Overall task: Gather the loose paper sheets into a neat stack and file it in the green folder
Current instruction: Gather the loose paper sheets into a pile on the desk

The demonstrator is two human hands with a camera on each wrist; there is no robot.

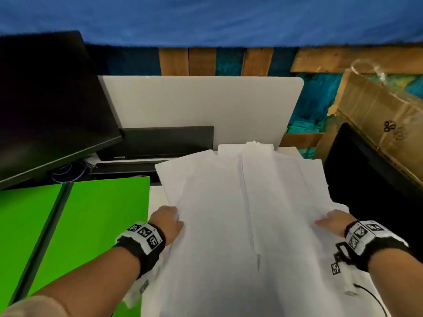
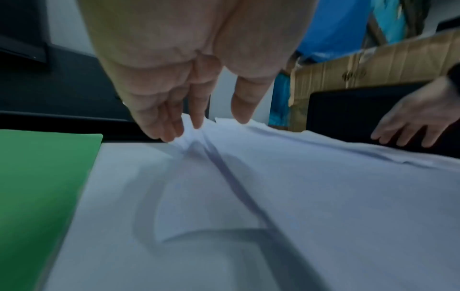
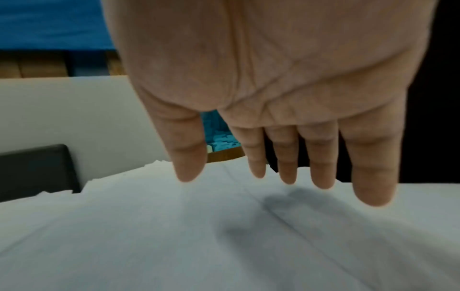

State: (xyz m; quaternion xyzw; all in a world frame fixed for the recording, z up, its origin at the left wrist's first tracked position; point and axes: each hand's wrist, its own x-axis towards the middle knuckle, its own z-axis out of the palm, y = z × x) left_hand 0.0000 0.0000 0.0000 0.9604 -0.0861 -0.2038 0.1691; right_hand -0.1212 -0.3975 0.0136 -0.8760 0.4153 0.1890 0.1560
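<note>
Several loose white paper sheets (image 1: 240,213) lie fanned and overlapping across the middle of the desk, their far ends uneven. The green folder (image 1: 91,213) lies open flat to their left. My left hand (image 1: 169,221) is at the pile's left edge. In the left wrist view its straight fingers (image 2: 171,130) touch a rumpled sheet edge (image 2: 189,137) beside the folder (image 2: 37,187). My right hand (image 1: 329,221) is at the pile's right edge. In the right wrist view that hand (image 3: 259,177) points its spread, straight fingers down at the sheets (image 3: 174,236) and holds nothing.
A black monitor (image 1: 45,99) stands at the back left, over a black device (image 1: 167,140) and cables (image 1: 68,171). A white panel (image 1: 201,104) closes the desk's back. A cardboard box (image 1: 377,115) and a black object (image 1: 366,179) flank the right.
</note>
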